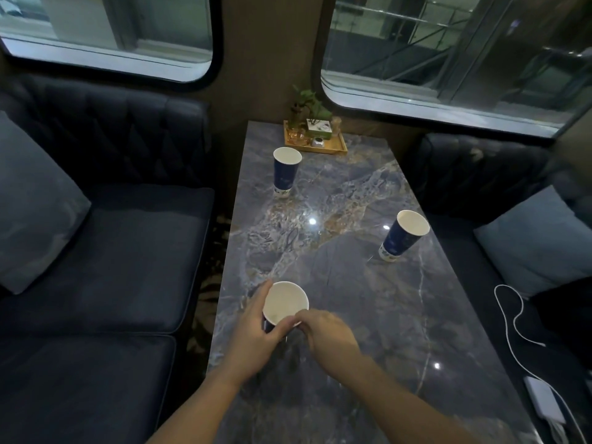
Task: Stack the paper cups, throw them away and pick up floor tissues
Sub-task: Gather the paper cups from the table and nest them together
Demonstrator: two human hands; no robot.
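Note:
Three blue paper cups with white insides stand on a dark marble table (336,283). The near cup (285,302) is at the table's front left, and my left hand (256,328) wraps around its left side. My right hand (326,334) touches the same cup at its near rim, fingers curled, and whether it grips the rim is unclear. A second cup (286,171) stands upright at the far left. The third cup (402,235) stands near the right edge. No floor tissues are in view.
A wooden tray (333,148) with a small plant and jars sits at the table's far end under two windows. Dark sofas flank the table, each with a grey cushion. A white cable (509,315) and power bank (544,400) lie on the right seat.

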